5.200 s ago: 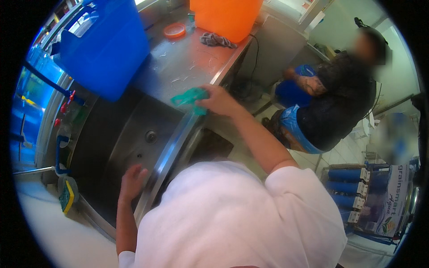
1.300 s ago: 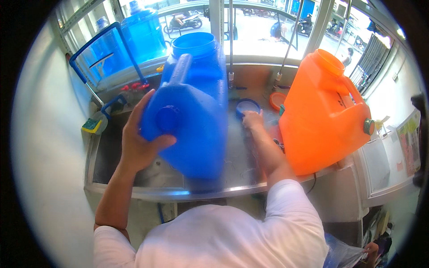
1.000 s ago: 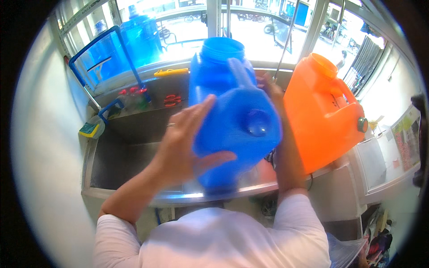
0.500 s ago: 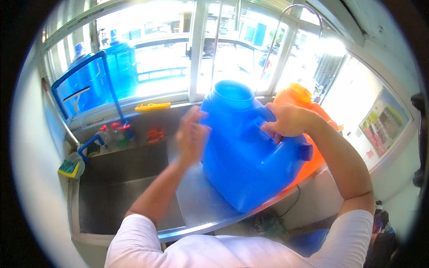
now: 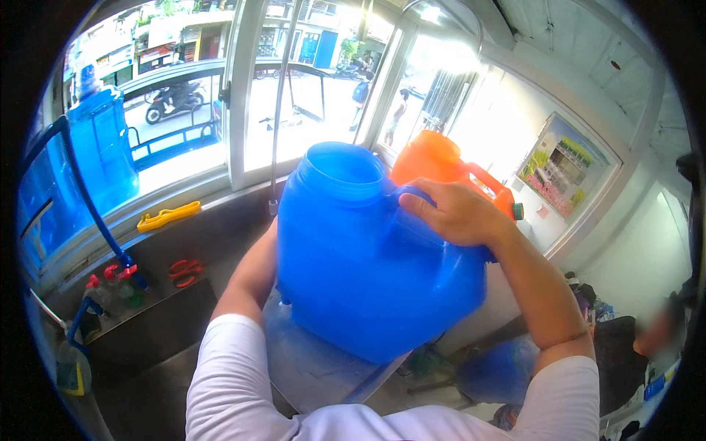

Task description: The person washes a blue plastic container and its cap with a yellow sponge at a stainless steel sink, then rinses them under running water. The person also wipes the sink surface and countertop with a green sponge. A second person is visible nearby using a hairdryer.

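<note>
A large blue plastic water jug (image 5: 360, 272) with a wide uncapped mouth stands in front of me at the steel counter (image 5: 301, 367). My right hand (image 5: 452, 213) is closed around its moulded handle at the upper right. Along the jug's left side reaches my left forearm (image 5: 250, 279); the hand itself is hidden behind the jug, so its fingers do not show. Whether the jug's base rests fully on the steel or is slightly raised, I cannot tell. Just behind it is an orange jug (image 5: 426, 158) with a dark-capped spout.
At left is a steel sink (image 5: 154, 382), with red-topped bottles (image 5: 110, 287) and a red tool (image 5: 186, 272) on its ledge. A yellow strap-like item (image 5: 169, 216) lies under the window. Blue bottles (image 5: 110, 147) stand at left. Another person (image 5: 625, 353) is at right.
My left hand has gone from the jug's near left side to behind it. The blue jug has turned and shifted relative to the counter. My view has swung to the right.
</note>
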{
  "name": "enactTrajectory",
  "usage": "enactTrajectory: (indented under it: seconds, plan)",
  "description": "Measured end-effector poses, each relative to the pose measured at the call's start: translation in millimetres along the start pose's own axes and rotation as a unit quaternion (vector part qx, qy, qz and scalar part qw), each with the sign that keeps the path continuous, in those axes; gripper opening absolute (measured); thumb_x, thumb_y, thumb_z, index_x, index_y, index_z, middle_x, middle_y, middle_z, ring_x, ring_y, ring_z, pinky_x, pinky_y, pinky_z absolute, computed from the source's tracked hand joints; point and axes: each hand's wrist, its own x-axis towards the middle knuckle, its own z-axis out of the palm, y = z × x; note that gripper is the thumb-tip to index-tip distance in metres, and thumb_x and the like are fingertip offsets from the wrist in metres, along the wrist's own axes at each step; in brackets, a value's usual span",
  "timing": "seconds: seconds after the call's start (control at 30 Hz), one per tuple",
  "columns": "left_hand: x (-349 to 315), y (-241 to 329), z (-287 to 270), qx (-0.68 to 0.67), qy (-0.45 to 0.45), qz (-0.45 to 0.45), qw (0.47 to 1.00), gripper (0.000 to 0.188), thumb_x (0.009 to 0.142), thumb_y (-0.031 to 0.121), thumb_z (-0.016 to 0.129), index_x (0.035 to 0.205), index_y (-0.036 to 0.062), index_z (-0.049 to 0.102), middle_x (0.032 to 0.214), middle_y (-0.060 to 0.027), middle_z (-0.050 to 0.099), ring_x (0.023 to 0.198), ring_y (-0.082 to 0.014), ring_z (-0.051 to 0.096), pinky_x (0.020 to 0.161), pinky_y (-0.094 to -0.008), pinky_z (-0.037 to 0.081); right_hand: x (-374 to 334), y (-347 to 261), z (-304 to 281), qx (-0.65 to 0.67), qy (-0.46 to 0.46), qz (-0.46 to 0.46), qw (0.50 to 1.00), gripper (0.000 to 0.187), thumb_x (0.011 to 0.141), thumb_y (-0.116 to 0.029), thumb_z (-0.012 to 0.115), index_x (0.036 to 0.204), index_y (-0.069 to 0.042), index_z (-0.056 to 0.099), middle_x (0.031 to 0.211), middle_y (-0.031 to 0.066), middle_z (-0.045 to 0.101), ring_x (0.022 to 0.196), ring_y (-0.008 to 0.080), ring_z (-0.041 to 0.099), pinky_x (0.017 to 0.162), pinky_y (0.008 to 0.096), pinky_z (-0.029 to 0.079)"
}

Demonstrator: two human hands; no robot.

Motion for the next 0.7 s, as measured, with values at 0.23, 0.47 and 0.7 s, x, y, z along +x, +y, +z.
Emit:
enactTrajectory:
  seconds: [0.23,0.47,0.7]
  plan:
    - [37,-13,42,0.038,-0.024,0.009,0.999,0.067,0.093,0.031,0.061,0.151,0.0112,0.032,0.148,-0.0251,0.037,0.137,-0.0387,0.039,0.114,-0.0495,0.031,1,-1,2,-0.021,0.026,0.0,0.999,0.056,0.1,-0.054,0.042,0.125,-0.007,0.059,0.105,0.0201,0.069,0.1,0.0337,0.067,0.091,0.0436,0.049]
    - [35,-21,54,0.038,-0.024,0.006,0.999,0.068,0.093,0.031,0.061,0.151,0.0117,0.031,0.149,-0.0252,0.035,0.137,-0.0388,0.038,0.114,-0.0496,0.03,4,1,6,0.001,0.033,-0.015,0.999,0.054,0.1,-0.053,0.042,0.124,-0.008,0.06,0.103,0.0195,0.07,0.098,0.0329,0.068,0.09,0.0424,0.05]
    - [26,-23,53,0.037,-0.023,0.006,0.999,0.069,0.093,0.031,0.061,0.151,0.0121,0.031,0.15,-0.0252,0.034,0.138,-0.039,0.037,0.114,-0.0497,0.03,2,0,5,-0.001,0.041,-0.016,0.999,0.053,0.1,-0.052,0.043,0.124,-0.008,0.06,0.103,0.0193,0.07,0.097,0.0327,0.068,0.089,0.0424,0.05]
